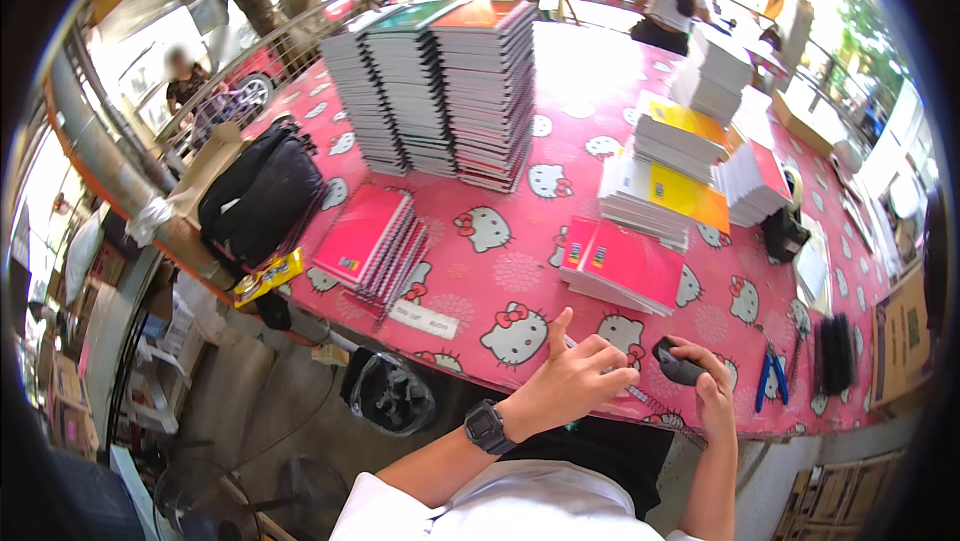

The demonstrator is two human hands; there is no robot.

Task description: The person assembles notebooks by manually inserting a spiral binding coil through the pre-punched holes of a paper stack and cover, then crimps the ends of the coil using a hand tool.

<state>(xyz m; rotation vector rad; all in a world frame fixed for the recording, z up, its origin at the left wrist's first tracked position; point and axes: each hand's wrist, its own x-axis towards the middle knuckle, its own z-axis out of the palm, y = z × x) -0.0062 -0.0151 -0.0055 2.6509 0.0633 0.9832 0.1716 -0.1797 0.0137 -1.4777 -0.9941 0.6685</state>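
Note:
My left hand (585, 369), a black watch on its wrist, is over the table's near edge. One finger points up and the others curl closed over something I cannot make out; a thin white edge shows beside them. Just right of those fingers lies a pale spiral coil (642, 397). My right hand (712, 381) is closed round a small black rounded object (678, 362), whose exact kind is unclear. Ahead of both hands lie red-pink booklets (630, 266) without visible spirals. Blue-handled pliers (771, 379) rest right of my right hand.
Tall stacks of spiral notebooks (485, 91) stand at the far left. Pink spiral notebooks (370, 241) and a black bag (262, 191) sit nearer. Yellow-covered booklets (665, 191), a tape dispenser (785, 231) and black coils (833, 356) are at right. People are in the background.

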